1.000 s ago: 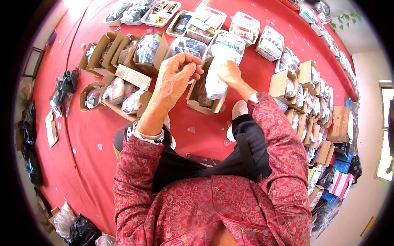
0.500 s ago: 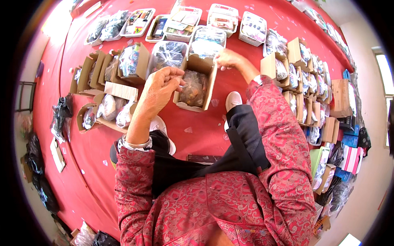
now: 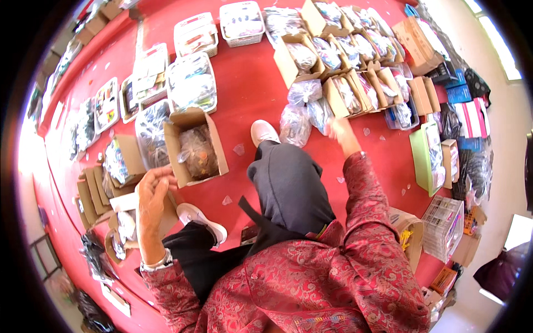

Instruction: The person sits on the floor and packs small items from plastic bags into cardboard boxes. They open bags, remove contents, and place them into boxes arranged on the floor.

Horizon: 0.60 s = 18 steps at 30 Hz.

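Right of the open cardboard box, the clear plastic bags look light, squishy and kinda slippery, so a bunched fold's probably the best hold. Right hand, farther right, is too blurry to judge; left hand, half-curled, seems empty near its near-left corner.

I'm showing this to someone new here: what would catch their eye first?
The bright red floor covering dominates, spread under cartons and white baskets. Beside the left hand, an open cardboard box holds a clear bag of something brown. Farther right, past the right hand, a green bin stands out.
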Available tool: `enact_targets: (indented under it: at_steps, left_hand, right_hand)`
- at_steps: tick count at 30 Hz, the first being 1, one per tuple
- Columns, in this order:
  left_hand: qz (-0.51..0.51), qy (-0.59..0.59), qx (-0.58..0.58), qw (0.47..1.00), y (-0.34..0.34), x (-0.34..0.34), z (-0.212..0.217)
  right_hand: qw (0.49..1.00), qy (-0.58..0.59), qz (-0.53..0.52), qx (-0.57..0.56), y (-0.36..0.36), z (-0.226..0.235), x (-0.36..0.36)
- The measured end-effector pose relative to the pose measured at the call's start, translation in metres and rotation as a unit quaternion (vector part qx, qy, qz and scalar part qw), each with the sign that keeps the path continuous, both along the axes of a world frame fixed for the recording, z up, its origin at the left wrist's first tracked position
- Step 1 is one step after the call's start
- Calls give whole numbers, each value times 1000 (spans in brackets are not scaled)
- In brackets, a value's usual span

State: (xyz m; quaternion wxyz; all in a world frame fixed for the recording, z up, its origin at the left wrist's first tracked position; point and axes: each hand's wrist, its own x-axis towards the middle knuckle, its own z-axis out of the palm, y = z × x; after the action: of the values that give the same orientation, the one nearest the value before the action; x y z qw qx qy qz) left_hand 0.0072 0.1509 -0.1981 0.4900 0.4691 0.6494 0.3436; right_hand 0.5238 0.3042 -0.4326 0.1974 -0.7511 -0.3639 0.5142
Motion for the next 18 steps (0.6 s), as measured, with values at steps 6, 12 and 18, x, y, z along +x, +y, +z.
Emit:
enact_targets:
  at_steps: [6,12,18]
  left_hand:
    - [-3,36,-36,999,15,15,-20]
    - [27,57,-65,996,28,22,-35]
    - [57,62,-89,992,23,22,-43]
  right_hand:
    - [994,-81,78,-8,-38,-121,4]
    - [985,-80,-152,18,-5,-178,-43]
    - [965,-169,-167,-114,17,-163,-81]
